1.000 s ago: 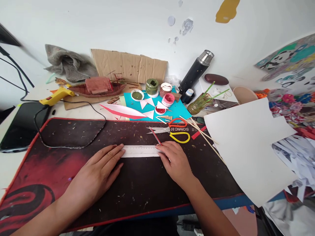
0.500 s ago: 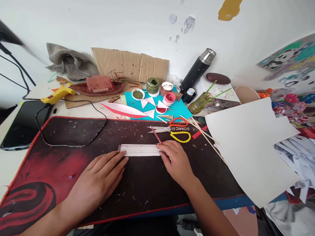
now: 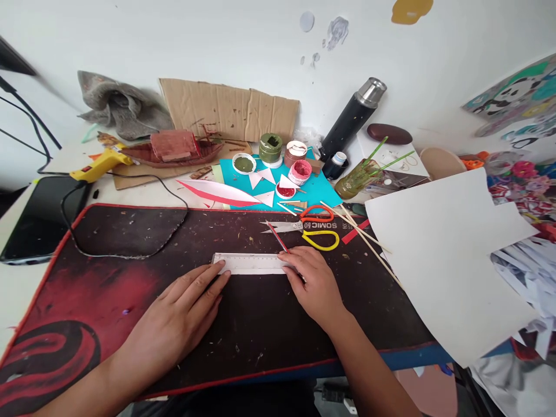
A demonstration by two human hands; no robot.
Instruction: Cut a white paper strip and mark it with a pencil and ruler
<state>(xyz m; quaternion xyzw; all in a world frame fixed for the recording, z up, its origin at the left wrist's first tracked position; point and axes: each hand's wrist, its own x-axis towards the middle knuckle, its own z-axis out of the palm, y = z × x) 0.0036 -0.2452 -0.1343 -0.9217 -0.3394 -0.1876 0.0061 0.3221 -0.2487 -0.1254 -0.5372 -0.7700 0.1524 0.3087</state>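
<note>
A clear plastic ruler (image 3: 249, 263) lies flat across the dark desk mat (image 3: 130, 243). My left hand (image 3: 182, 315) rests flat on the mat, fingers stretched out, fingertips touching the ruler's left end. My right hand (image 3: 315, 286) is closed on a thin red pencil (image 3: 278, 238), whose tip points up and left past the ruler's right end; the fingers also press on that end. Orange and yellow scissors (image 3: 306, 227) lie just beyond the pencil.
Behind the mat lie paint pots (image 3: 284, 159) on teal paper (image 3: 321, 191), white triangles, a model boat (image 3: 176, 149), a glue gun (image 3: 98, 165) with its cord, cardboard and a flask (image 3: 351, 119). A large white sheet (image 3: 443, 255) overhangs at the right. Thin sticks (image 3: 365, 237) lie near it.
My left hand has slid back off the ruler, now only touching its left end with the fingertips. The right hand with the pencil stays at the right end.
</note>
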